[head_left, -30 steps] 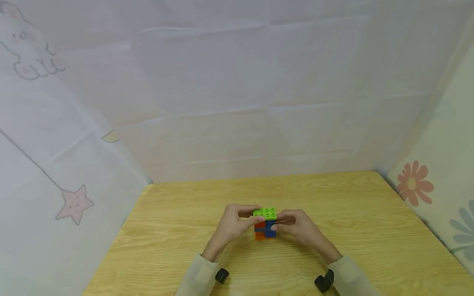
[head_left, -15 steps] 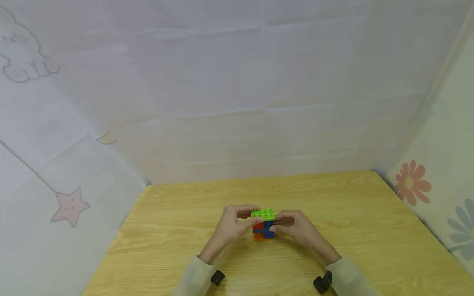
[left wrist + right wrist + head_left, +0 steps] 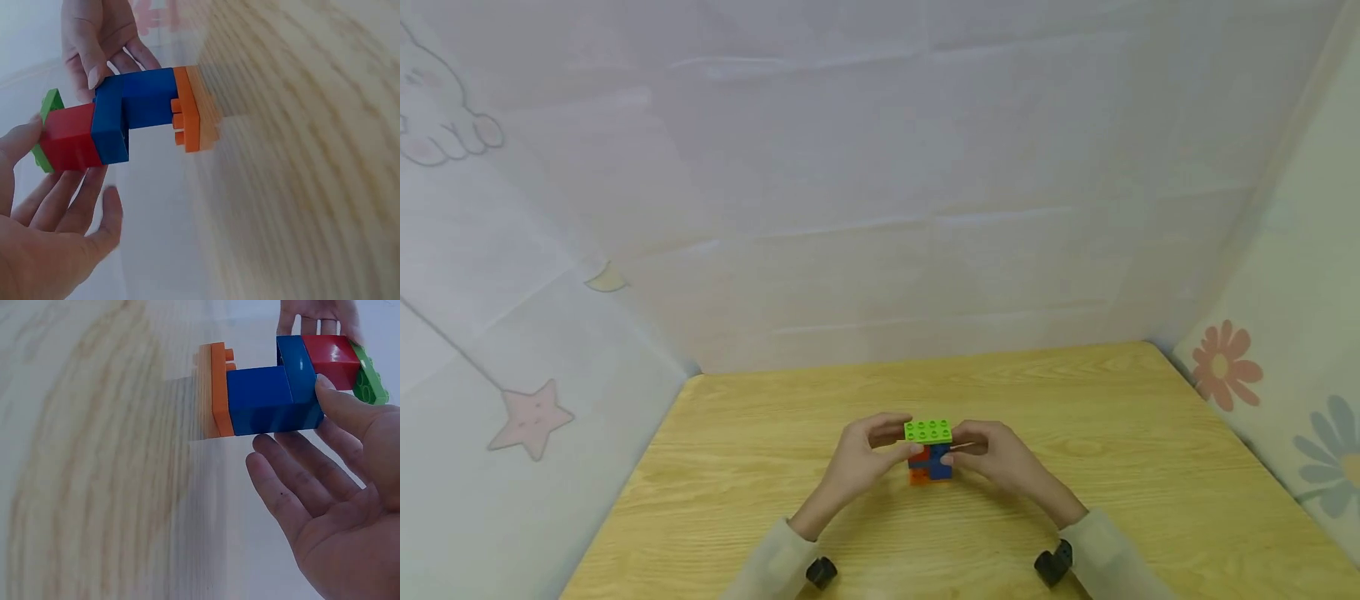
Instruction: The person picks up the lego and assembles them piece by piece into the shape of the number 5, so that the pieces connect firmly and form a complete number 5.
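A stack of toy building bricks stands upright on the wooden table. Its base is an orange plate [image 3: 192, 109], with a blue brick [image 3: 259, 400] over its right side. A flatter blue piece [image 3: 110, 122] lies across that brick, and a red brick [image 3: 70, 136] sits on its left part. On top, a studded lime-green plate [image 3: 928, 431] reaches out over the right side. My left hand [image 3: 860, 460] pinches the red brick near the green plate, thumb in front and fingers behind. My right hand [image 3: 1000, 458] pinches the blue pieces from the right.
The wooden table [image 3: 760, 417] extends around the stack. A pale cloth backdrop [image 3: 820, 208] rises behind it, with printed side walls at left and right. Each wrist carries a small black camera, such as the right one [image 3: 1054, 563].
My view has turned slightly, shifting the scene leftward. The left fingers have drawn back a little from the green plate's top. The stack stays in place and the right hand keeps its grip.
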Demonstrator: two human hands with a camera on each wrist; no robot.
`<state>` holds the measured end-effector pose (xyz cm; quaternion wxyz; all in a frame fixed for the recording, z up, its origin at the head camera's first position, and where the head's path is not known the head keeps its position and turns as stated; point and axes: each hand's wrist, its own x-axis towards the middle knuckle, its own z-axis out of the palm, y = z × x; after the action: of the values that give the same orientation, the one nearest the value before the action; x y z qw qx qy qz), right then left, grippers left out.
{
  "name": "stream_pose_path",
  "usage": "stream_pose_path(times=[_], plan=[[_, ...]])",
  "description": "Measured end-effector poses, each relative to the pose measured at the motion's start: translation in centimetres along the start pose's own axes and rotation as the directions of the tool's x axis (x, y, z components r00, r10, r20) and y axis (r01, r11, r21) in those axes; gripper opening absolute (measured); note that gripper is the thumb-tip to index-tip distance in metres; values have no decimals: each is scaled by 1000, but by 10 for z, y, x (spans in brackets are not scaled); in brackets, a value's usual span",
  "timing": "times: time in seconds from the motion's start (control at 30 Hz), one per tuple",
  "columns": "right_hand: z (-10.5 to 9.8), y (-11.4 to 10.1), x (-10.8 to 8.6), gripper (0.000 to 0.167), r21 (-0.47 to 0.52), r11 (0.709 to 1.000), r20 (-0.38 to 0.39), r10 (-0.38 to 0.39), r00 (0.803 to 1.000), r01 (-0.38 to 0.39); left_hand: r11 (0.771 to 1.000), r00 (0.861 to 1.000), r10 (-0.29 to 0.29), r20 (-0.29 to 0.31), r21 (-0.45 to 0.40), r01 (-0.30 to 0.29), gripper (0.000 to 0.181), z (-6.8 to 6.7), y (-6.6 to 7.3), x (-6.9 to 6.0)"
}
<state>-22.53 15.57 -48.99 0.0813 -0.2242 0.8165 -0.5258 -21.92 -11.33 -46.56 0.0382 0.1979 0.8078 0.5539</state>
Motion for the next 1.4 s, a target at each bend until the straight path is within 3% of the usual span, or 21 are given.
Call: stream_pose_path(times=[0.17, 0.37, 0.77, 1.03, 1.4], plan=[[-2, 0, -4, 44, 1, 1000, -11, 4, 1000, -4, 999, 999, -5, 38, -39, 6, 41, -3, -3, -4], [-5, -3, -8, 46, -3, 1000, -28, -4, 1000, 4, 1000, 999, 10, 50, -23, -9, 40, -2, -3, -3], [-5, 0, -11, 51, 96, 995, 34, 22, 999, -26, 999, 998, -17, 55, 28, 16, 40, -4, -6, -5], [-4, 2, -12, 44, 41, 999, 9, 35, 999, -35, 1000, 997, -20, 73, 8, 20, 48, -4, -7, -5], [1, 7, -9, 44, 129, 991, 18, 28, 999, -30, 999, 996, -37, 85, -27, 39, 41, -7, -14, -4]])
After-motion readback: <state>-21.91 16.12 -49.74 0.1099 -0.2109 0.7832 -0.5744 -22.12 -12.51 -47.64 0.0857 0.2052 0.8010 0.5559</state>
